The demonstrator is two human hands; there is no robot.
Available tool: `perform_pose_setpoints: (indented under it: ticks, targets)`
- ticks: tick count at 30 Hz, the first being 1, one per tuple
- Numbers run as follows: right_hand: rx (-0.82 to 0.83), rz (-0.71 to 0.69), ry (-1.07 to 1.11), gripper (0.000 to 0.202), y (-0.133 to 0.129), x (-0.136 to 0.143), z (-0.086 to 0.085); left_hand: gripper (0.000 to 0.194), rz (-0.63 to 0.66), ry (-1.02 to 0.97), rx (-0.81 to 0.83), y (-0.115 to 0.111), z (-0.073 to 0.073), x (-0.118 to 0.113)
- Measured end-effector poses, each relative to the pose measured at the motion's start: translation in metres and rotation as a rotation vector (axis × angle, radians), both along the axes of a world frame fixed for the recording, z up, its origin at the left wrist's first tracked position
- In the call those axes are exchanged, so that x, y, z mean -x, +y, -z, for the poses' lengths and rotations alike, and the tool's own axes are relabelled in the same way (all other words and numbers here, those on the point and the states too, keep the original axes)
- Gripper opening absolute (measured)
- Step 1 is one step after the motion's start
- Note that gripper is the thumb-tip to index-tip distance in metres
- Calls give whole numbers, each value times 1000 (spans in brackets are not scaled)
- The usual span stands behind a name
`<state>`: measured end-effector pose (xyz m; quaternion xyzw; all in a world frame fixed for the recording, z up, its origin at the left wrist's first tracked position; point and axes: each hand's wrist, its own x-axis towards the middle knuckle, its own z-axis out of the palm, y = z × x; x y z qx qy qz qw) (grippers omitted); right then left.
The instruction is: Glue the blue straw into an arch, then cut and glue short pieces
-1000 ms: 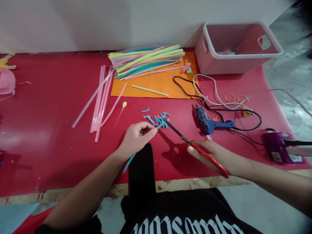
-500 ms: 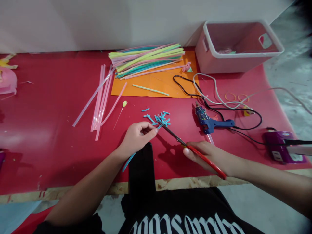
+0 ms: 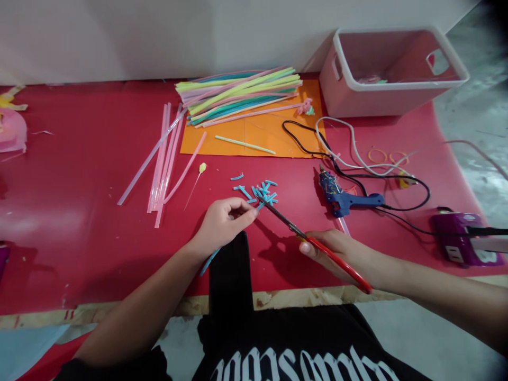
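My left hand [image 3: 228, 225] pinches a thin blue strip [image 3: 210, 260], which looks like a pipe cleaner. Its tail comes out below my wrist, and its short front end [image 3: 260, 205] shows past the fingertips. My right hand [image 3: 341, 256] is closed round the red handles of a pair of scissors [image 3: 296, 228]. Their blades point up and left, with the tips at the strip's front end over a small heap of short blue pieces [image 3: 269, 193]. Whether the blades touch the strip I cannot tell. One blue piece [image 3: 237, 177] lies apart, behind the heap.
A blue glue gun [image 3: 349, 201] with tangled cords lies to the right, near a purple box [image 3: 462, 238]. Behind are a bundle of coloured strips [image 3: 242, 95] on orange card [image 3: 254, 148] and a pink bin [image 3: 365, 103]. Pink sticks [image 3: 162, 164] lie left; a black phone-like slab [image 3: 230, 275] is in front.
Both hands, the strip and the scissors keep nearly the same place. The scissor handles have shifted very slightly to the right, and the view has tilted a little.
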<state>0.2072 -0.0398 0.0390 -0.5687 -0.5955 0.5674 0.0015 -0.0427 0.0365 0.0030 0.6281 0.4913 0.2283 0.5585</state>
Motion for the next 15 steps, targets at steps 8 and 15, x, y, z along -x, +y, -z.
perform_pose_setpoints:
  ticks: [8,15]
  targets:
    - [-23,-5,13,53,0,-2,-1,24,-17,-21,3,0,0,-1]
    - [-30,-32,-3,51,3,-1,-13,24,-44,-29,3,0,-3,-2]
